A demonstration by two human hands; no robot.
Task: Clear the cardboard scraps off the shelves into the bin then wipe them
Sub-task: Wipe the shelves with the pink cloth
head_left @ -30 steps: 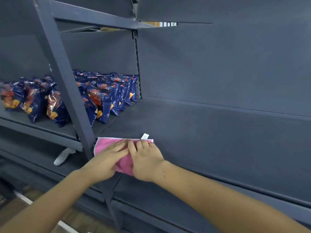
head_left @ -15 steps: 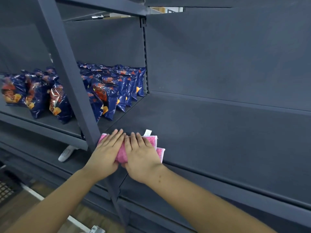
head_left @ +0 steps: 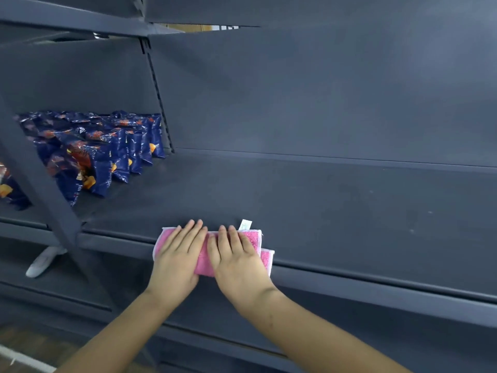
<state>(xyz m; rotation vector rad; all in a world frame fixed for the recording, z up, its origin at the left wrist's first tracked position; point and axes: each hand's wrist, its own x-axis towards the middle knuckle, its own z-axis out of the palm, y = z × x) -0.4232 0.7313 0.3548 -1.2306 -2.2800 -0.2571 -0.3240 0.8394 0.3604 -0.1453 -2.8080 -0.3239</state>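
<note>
A folded pink cloth (head_left: 254,239) with a small white tag lies over the front edge of the dark grey shelf (head_left: 336,211). My left hand (head_left: 178,255) presses flat on the cloth's left half, fingers straight. Beside it, my right hand (head_left: 236,258) presses flat on the right half. The two hands lie side by side, nearly touching. Most of the cloth is hidden under them. No cardboard scraps or bin are in view.
Several blue snack bags (head_left: 107,154) stand in a row on the adjoining shelf to the left, behind a slanted grey upright (head_left: 40,184). A white object (head_left: 43,262) lies on the lower shelf at left. Another shelf runs overhead.
Both hands and the cloth have slid rightward along the shelf's front edge, away from the upright post. The view has shifted right with them.
</note>
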